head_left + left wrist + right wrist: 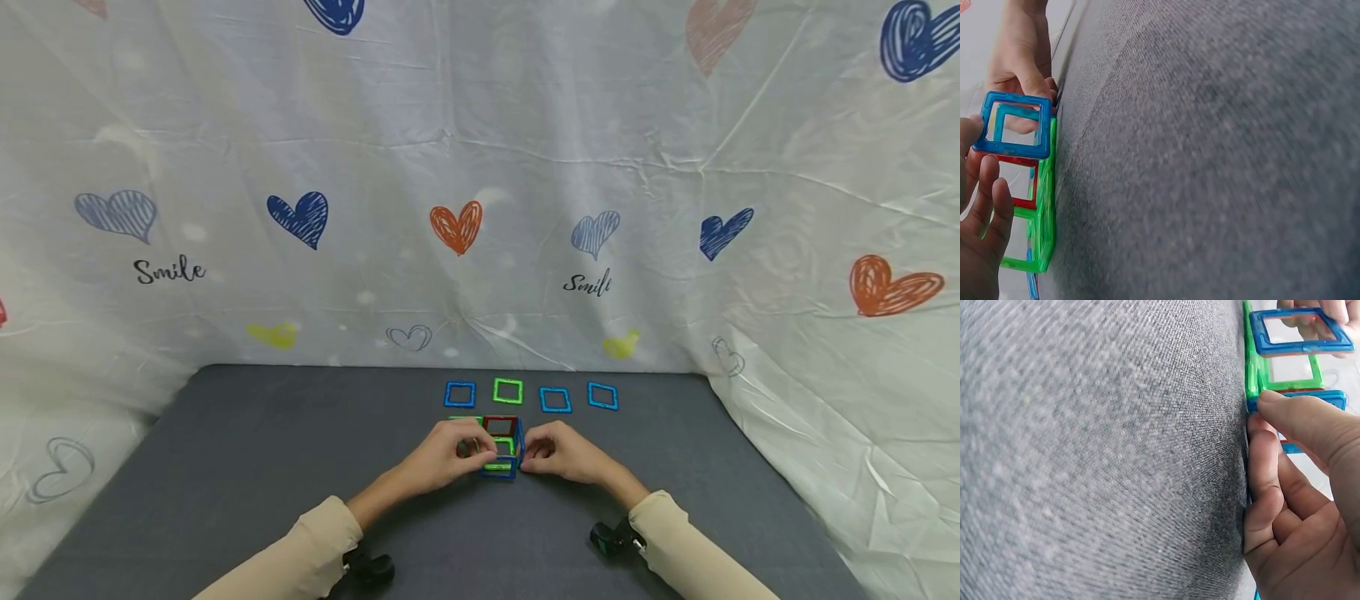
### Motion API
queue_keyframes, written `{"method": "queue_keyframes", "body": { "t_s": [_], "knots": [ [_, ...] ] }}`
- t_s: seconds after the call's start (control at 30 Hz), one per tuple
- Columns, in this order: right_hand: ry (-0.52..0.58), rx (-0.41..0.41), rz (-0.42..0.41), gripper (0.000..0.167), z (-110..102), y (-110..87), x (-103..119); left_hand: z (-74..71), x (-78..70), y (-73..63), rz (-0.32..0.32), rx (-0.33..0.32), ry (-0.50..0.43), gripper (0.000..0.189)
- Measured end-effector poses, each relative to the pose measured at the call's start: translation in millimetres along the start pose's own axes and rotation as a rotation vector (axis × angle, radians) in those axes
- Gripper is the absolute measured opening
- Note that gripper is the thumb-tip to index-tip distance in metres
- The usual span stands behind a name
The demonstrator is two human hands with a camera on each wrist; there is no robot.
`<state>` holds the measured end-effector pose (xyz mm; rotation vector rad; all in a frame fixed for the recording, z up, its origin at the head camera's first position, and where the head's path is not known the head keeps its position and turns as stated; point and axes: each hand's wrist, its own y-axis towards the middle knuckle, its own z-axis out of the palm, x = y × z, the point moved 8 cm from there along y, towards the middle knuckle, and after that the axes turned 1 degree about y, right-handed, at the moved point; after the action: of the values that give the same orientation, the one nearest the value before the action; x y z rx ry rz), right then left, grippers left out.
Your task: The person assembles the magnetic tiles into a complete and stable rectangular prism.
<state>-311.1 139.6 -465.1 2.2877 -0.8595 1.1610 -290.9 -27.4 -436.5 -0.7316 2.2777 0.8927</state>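
Between the hands stands a small structure of square magnetic tiles, with green tiles (1049,206) along its base and a red tile (1036,182) upright in it. My left hand (452,454) pinches a blue tile (1016,149) by its edge at the structure's near side. At the right side, my right hand (558,452) holds another blue tile (1329,397) low down, thumb on its edge and fingers curled beside it. The left fingers hide part of the structure in the head view.
Behind the structure lie loose tiles in a row: a blue one (460,405), a green one (507,402) and two more blue ones. Everything sits on a dark grey table (262,467). A white heart-print sheet (517,192) hangs behind and beside it.
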Motion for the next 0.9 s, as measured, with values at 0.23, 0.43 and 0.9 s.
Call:
{"method": "queue_keyframes", "body": {
  "t_s": [0.23, 0.43, 0.9],
  "knots": [
    [-0.001, 0.001, -0.011, 0.006, 0, 0.0, 0, 5.3, 2.6, 4.6, -0.013, -0.003, 0.012, 0.003],
    [-0.001, 0.000, -0.012, 0.005, 0, -0.3, 2, 6.2, 6.5, 5.6, -0.045, -0.002, -0.008, 0.005],
    [0.006, -0.001, 0.008, 0.007, -1, 0.9, 2, 7.3, 7.9, 2.1, -0.070, 0.072, -0.001, 0.023]
  ]
}}
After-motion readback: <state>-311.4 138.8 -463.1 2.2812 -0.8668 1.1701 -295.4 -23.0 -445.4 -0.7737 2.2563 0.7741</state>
